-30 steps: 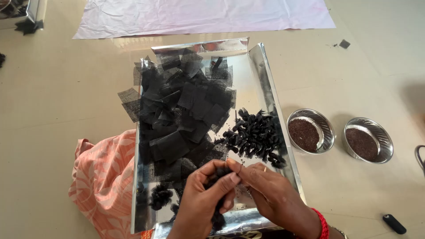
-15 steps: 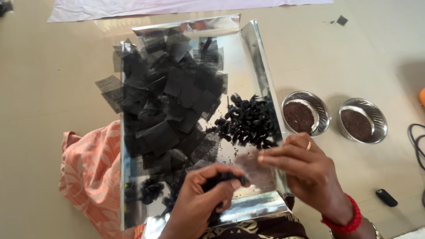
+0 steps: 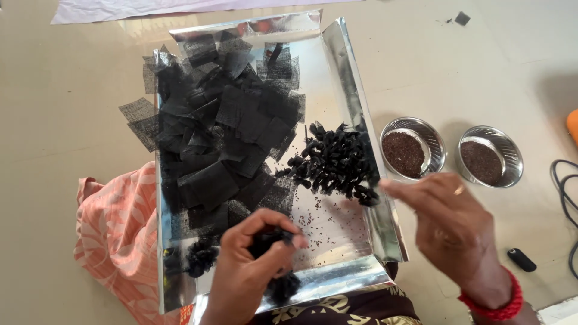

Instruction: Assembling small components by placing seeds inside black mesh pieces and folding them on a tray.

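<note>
Beige floor filled the view from my head camera, with a shiny silver tray (image 3: 355, 102) lying on it and a pale cloth (image 3: 120, 9) at the top edge. Inside the tray I saw a heap of black mesh squares (image 3: 223, 120) spread over its left and upper parts, some hanging over the left rim, and a pile of small black tied bundles (image 3: 334, 165) against the right wall. Tiny dark grains were scattered on the bare tray bottom below that pile. My left hand (image 3: 247, 271) was over the tray's near end, thumb and fingers curled and pinched on a gathered piece of black mesh (image 3: 268, 244); a frayed black tuft (image 3: 283, 287) showed just below the hand at the tray's near rim. My right hand (image 3: 451, 222) hovered over the tray's right rim, empty, its fingers loosely extended and slightly apart, pointing left toward the pile of bundles, with a red bangle (image 3: 494, 304) at the wrist. Just right of the tray stood two small steel bowls (image 3: 418, 129) (image 3: 503, 147) side by side, each holding dark brown grains. An orange patterned cloth (image 3: 114, 235) lay under the tray's left side, and a small black object (image 3: 521, 260) and a black cable (image 3: 563, 180) lay near the right edge
</note>
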